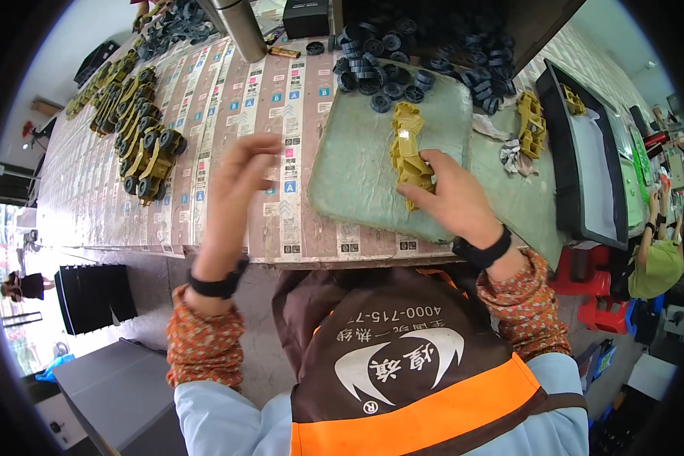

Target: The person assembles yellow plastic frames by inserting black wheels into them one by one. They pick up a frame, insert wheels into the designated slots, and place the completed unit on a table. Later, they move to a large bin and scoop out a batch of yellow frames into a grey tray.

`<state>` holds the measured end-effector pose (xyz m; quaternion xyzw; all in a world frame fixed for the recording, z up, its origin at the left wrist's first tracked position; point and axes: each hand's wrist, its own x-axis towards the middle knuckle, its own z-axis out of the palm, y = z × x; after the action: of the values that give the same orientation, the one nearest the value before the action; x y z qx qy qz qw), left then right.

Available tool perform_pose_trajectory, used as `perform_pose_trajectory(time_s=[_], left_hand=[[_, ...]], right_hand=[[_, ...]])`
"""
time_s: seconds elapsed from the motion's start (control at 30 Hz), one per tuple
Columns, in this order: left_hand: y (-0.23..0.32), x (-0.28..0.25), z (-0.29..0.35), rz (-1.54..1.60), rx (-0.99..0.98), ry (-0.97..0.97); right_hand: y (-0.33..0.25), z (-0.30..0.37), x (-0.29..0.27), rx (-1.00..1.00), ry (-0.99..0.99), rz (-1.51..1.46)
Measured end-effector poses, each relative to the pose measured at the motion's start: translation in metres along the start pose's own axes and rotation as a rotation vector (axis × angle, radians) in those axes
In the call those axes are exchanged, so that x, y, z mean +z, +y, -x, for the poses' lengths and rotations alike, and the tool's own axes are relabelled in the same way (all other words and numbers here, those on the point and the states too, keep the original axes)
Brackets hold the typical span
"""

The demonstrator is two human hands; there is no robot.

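Note:
My right hand (pixel 461 199) grips the near end of an olive-yellow plastic toy truck body (pixel 407 137), thumb on one side and fingers on the other. The body lies lengthwise on a pale green mat (pixel 342 182), and no wheels show on it. My left hand (pixel 239 178) is raised over the patterned table to the left of the mat, slightly blurred. Its fingers are apart and nothing is in them. Just beyond the truck body, a heap of dark toy wheels (pixel 366 72) covers the far part of the mat.
Toy trucks with wheels (pixel 148 163) stand in a long row at the left. A steel flask (pixel 239 30) and a black box (pixel 305 18) are at the back. At the right are another truck body (pixel 530 125), a black tray (pixel 566 182) and red stools (pixel 585 272). A person in green (pixel 656 266) works beyond.

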<state>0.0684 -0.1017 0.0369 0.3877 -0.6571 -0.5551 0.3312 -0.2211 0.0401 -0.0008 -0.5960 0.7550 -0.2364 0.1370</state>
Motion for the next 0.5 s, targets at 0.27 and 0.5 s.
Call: perform_pose_trajectory(time_s=[0.27,0.5], left_hand=[[-0.012,0.093,0.008,0.623,-0.338,-0.287],[0.012,0.126,0.025,0.823,-0.385,-0.341]], right_hand=[[0.023,0.004,-0.027,0.182,-0.465,-1.118],[0.002,0.027,-0.045,-0.261,-0.299,-0.547]])
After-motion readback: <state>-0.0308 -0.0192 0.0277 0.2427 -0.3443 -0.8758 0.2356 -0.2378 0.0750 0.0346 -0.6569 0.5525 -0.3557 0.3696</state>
